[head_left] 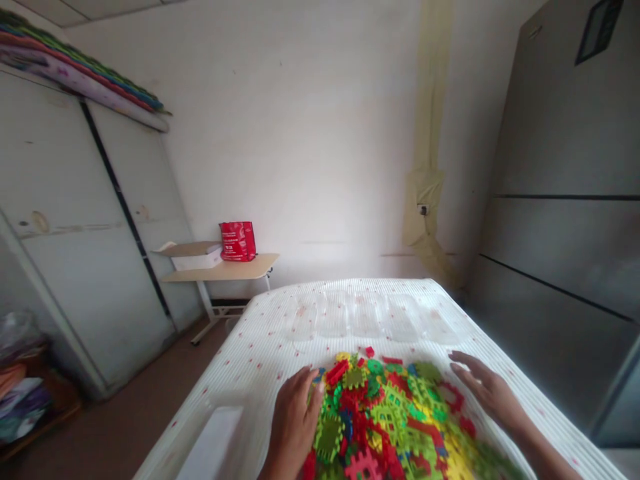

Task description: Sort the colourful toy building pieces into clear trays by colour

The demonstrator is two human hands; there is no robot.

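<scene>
A heap of colourful plastic interlocking pieces (387, 407) in red, green, yellow and blue lies on the table at the bottom of the head view. My left hand (295, 417) rests against the heap's left edge, thumb apart from the fingers, holding nothing that I can see. On the other side my right hand (487, 392) is open, fingers spread, just off the heap's right edge near a red piece (453, 397). Beyond the heap, a row of several clear plastic trays (365, 317) sits on the tablecloth.
The table (255, 363) has a white ribbed cloth. A white flat object (214, 440) lies at its left front. Behind stands a small desk (250, 268) with a red bag (238, 241) and a white box (197, 257). A grey refrigerator (560, 233) rises at the right.
</scene>
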